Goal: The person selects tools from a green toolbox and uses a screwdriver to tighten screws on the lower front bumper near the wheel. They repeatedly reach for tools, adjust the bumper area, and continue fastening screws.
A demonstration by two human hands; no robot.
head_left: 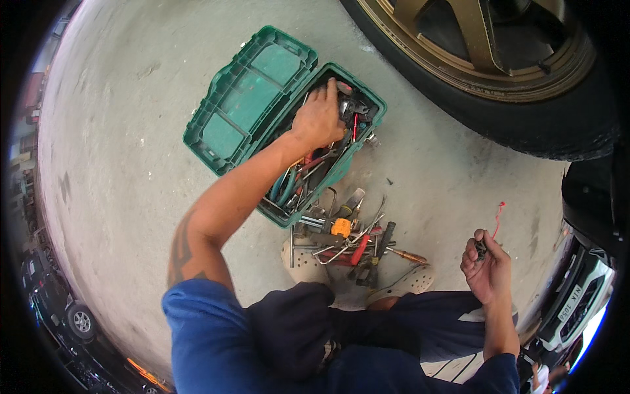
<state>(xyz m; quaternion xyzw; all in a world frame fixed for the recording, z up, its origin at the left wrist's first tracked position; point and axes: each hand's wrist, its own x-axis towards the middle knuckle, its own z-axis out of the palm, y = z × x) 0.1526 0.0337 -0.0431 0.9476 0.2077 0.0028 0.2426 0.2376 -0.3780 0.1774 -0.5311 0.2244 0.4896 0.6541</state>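
Note:
My left hand (317, 119) reaches palm down into an open green toolbox (375, 98), its fingers stretched out over the tools inside. Around it lie a ratchet-like metal tool (349, 108), a red-handled tool (356, 127) and a blue-handled tool (283, 187). What the fingertips touch is partly hidden. Off to the right, my right hand (487, 272) is closed, palm up, on a small dark metal piece (480, 250). A red string (499, 220) sticks up from that hand. I cannot make out the metal piece's exact kind.
Loose tools lie before my feet: a tape measure (340, 227), a red-handled tool (359, 250), a wooden-handled screwdriver (408, 255). The toolbox lid (246, 95) is folded back left. A large tyre (459, 108) with a bronze wheel stands at the upper right.

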